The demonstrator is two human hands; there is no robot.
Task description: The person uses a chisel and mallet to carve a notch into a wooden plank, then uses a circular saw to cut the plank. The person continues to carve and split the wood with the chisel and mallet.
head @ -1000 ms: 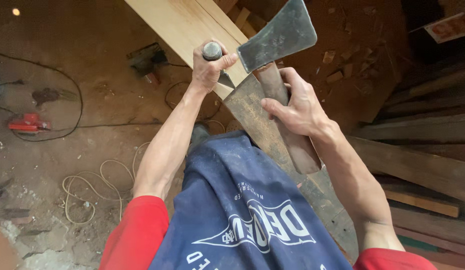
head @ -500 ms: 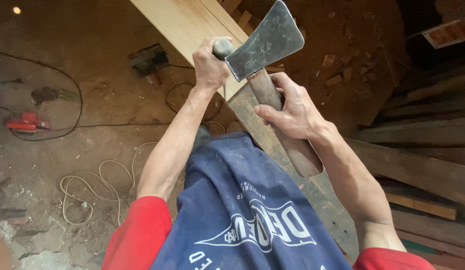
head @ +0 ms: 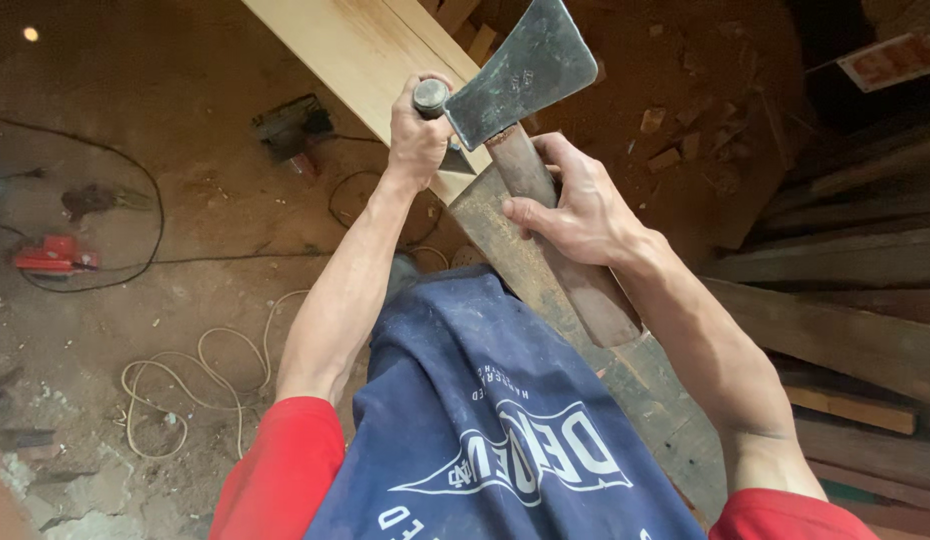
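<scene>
My left hand point(head: 417, 140) is closed around a chisel point(head: 430, 97) with a round metal top, held upright at the edge of a pale plank point(head: 345, 50). Gripping the wooden handle of a hatchet point(head: 560, 250) just below its head is my right hand point(head: 580, 210). The grey hatchet head point(head: 525, 70) is raised, its lower corner right beside the chisel's top. A dark, worn board point(head: 505, 240) runs under the hatchet toward my legs. The chisel's blade is hidden behind my left hand.
A red power tool point(head: 53, 255) with a black cable lies on the dirt floor at left. A pale coiled cord point(head: 185, 390) and a dark power tool point(head: 290, 125) lie nearby. Boards point(head: 845, 260) are stacked at right, with wood scraps point(head: 665, 140) on the floor.
The hatchet head has shifted left and a little down toward the chisel's top. My left hand has stayed in nearly the same place on the chisel.
</scene>
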